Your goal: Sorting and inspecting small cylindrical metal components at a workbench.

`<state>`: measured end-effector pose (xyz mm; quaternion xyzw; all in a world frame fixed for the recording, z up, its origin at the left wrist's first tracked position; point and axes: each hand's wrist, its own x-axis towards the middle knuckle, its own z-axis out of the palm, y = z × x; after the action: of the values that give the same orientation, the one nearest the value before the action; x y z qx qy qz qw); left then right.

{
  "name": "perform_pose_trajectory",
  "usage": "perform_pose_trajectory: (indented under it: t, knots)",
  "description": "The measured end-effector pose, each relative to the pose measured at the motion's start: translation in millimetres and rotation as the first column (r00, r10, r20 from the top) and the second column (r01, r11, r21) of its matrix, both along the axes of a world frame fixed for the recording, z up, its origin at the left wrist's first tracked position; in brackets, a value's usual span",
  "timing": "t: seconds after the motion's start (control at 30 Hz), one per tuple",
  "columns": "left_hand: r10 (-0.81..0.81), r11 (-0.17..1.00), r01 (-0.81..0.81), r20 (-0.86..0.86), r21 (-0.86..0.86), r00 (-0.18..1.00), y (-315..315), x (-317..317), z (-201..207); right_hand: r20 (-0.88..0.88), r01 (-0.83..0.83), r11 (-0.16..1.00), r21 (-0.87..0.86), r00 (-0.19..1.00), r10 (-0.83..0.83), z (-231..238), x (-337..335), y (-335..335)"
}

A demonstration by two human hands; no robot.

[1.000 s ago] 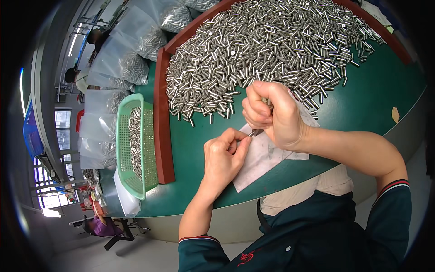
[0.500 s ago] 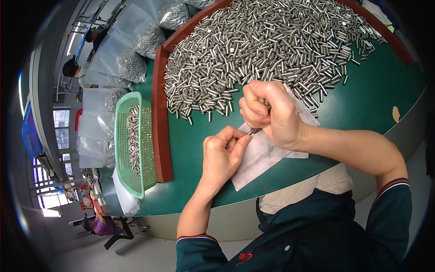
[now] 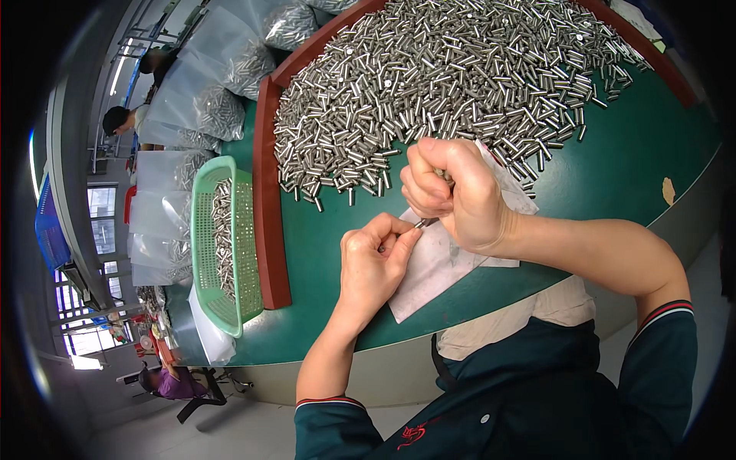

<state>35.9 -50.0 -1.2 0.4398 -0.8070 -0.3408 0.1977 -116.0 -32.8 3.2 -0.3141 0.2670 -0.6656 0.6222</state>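
In the head view, a smooth green tabletop [image 3: 606, 192] with a dark red raised edging [image 3: 268, 192] stands in a workshop, grey floor [image 3: 284, 387] at seven o'clock. A short, silvery metal cylinder [image 3: 418, 225] sits over a pale stained sheet [image 3: 429, 284], its long axis slanting toward about one o'clock. The left hand [image 3: 376, 264] pinches it; the right hand [image 3: 454, 192] is clenched, on what I can't tell, partly blocking my view. Loose metal cylinders [image 3: 445, 77] heap at twelve, a green perforated plastic basket [image 3: 247, 238] at nine, beyond the edging
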Motion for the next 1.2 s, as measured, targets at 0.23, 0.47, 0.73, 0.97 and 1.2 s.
perform_pose_trajectory:
  t: [0.23,0.47,0.73,0.97,1.2]
  knots:
    - [-0.005,1.0,0.005,0.002,-0.001,1.0,-1.7,-1.8,1.1,-0.058,0.023,0.999,-0.044,0.998,-0.025,2.7,5.0,0.2]
    - [0.132,0.976,-0.088,-0.217,0.201,0.967,-2.4,6.6,14.8,-0.119,0.027,0.99,-0.139,0.992,-0.044,5.0,-0.3,3.3]
    - [0.418,0.563,0.42,-0.683,0.712,0.598,-22.9,21.6,1.7,-0.052,-0.015,0.999,-0.051,0.999,0.012,0.9,0.6,1.9]
    - [0.448,0.57,0.399,-0.679,0.718,0.582,-27.1,16.9,-3.3,-0.013,-0.049,0.998,-0.048,0.999,0.049,3.7,-3.4,-0.5]
    - [0.437,0.567,0.415,-0.687,0.712,0.581,-27.7,17.0,-5.5,-0.005,-0.055,0.997,-0.045,0.998,0.055,0.2,-4.3,-2.6]
